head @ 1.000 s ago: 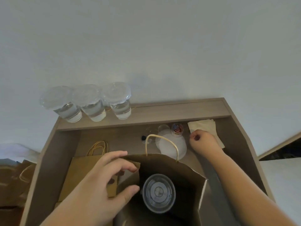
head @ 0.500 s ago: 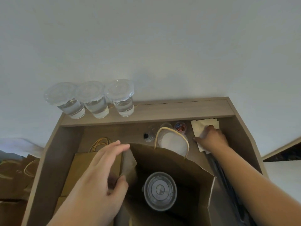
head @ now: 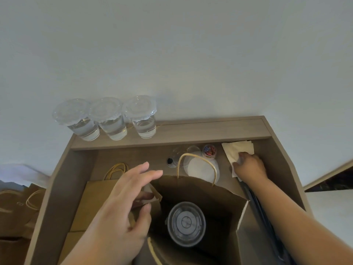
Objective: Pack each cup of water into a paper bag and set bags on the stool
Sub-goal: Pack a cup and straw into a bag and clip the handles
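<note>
Centre frame, my left hand (head: 122,205) spreads released beside the paper bag (head: 219,196) holding a cup (head: 186,223). At the right, my right hand (head: 250,167) touches the napkins (head: 236,150), and I cannot tell its grip.

My left hand (head: 122,203), just left of the open paper bag (head: 200,188), looks large and a little blurred this close to the camera. I see its back, the ridges of the knuckles, long fingers (head: 150,172) and a broad thumb. My left forearm (head: 91,251), below the bag's left edge, is bare skin down to the lower edge of the picture. My right hand (head: 250,167), beyond the bag's far right corner, looks smaller and shows its rounded back. My right forearm (head: 296,226), along the bag's right side, is bare too, slender at the wrist and widening toward the elbow.
</note>
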`<state>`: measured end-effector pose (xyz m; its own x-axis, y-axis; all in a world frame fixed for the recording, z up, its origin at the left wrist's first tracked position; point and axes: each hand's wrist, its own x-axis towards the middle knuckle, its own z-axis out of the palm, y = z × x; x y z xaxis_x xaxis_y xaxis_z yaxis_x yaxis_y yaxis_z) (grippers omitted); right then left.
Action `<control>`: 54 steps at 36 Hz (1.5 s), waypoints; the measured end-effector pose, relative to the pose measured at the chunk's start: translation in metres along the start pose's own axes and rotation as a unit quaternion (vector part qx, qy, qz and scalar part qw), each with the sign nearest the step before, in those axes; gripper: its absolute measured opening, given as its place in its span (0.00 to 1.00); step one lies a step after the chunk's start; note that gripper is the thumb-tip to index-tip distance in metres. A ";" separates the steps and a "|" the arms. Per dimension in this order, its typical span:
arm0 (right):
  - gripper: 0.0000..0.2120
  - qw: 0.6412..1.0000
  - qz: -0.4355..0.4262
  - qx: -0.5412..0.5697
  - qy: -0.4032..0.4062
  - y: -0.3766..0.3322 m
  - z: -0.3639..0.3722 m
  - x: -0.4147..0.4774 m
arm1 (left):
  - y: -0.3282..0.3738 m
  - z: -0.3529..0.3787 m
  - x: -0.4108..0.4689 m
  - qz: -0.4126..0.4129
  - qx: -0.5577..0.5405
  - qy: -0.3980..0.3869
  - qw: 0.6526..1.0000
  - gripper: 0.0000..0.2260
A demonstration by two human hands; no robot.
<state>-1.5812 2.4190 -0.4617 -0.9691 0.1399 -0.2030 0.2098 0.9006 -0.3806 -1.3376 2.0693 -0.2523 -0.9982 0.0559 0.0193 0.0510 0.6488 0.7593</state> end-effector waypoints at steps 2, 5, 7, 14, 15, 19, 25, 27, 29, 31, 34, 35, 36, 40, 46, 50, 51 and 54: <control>0.26 1.000 -0.011 0.022 0.003 0.001 -0.002 -0.001 | 0.000 0.000 -0.002 0.007 -0.009 0.004 1.000 0.38; 0.26 0.998 -0.016 0.056 -0.005 0.003 -0.005 -0.006 | -0.001 0.000 -0.003 0.011 0.001 0.004 1.000 0.36; 0.26 0.996 -0.008 0.086 -0.013 0.004 -0.007 -0.008 | -0.001 -0.001 -0.003 0.014 0.011 -0.005 1.000 0.32; 0.23 0.990 0.033 0.140 0.007 0.005 -0.005 -0.013 | 0.000 0.002 -0.006 -0.019 0.052 -0.033 0.998 0.24; 0.20 0.987 0.041 0.154 0.022 0.005 -0.005 -0.015 | 0.001 0.002 -0.006 -0.032 0.050 -0.035 0.998 0.25; 0.14 0.984 0.023 0.148 0.091 -0.002 -0.013 -0.036 | 0.001 0.001 -0.009 -0.071 0.046 -0.047 0.995 0.29; 0.04 0.957 -0.017 0.247 0.148 -0.034 -0.077 -0.121 | -0.006 -0.001 -0.009 -0.073 0.042 -0.070 0.994 0.32; 0.06 0.945 -0.039 0.285 0.158 -0.051 -0.113 -0.156 | -0.010 -0.002 -0.008 -0.077 0.031 -0.079 0.993 0.33; 0.06 0.916 -0.088 0.343 0.189 -0.067 -0.152 -0.191 | -0.013 -0.003 -0.007 -0.071 0.025 -0.086 0.993 0.35; 0.07 0.839 -0.189 0.498 0.111 -0.085 -0.187 -0.229 | -0.015 -0.005 -0.006 -0.061 0.023 -0.091 0.994 0.37; 0.13 0.721 -0.268 0.628 -0.118 -0.105 -0.211 -0.272 | -0.015 -0.003 -0.001 -0.045 0.011 -0.089 0.995 0.37; 0.13 0.745 -0.271 0.592 -0.146 -0.112 -0.211 -0.281 | -0.016 -0.002 0.002 -0.034 0.001 -0.084 0.996 0.37; 0.13 0.801 -0.274 0.514 -0.139 -0.120 -0.205 -0.285 | -0.018 0.000 0.005 -0.026 -0.014 -0.080 0.996 0.37; 0.06 0.954 -0.248 0.078 -0.149 -0.148 -0.164 -0.284 | -0.019 -0.001 0.009 -0.030 0.001 -0.107 0.994 0.38; 0.16 0.977 -0.168 -0.008 -0.129 -0.165 -0.124 -0.270 | -0.016 -0.002 0.003 0.003 0.005 -0.088 0.996 0.34; 0.26 0.977 -0.189 -0.032 -0.089 -0.157 -0.121 -0.268 | -0.014 -0.003 0.004 0.007 -0.006 -0.094 0.996 0.34; 0.26 0.977 -0.196 -0.037 -0.076 -0.154 -0.123 -0.267 | -0.014 -0.003 0.005 0.003 -0.012 -0.093 0.996 0.35; 0.28 0.975 -0.212 -0.006 -0.066 -0.149 -0.130 -0.266 | -0.015 -0.002 0.007 -0.013 -0.016 -0.091 0.996 0.36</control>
<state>-1.3711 2.3010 -0.2337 -0.9431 -0.2997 -0.1438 -0.2086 0.8704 -0.4460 -1.3449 2.0586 -0.2624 -0.9770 0.1782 -0.1172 0.0212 0.6281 0.7778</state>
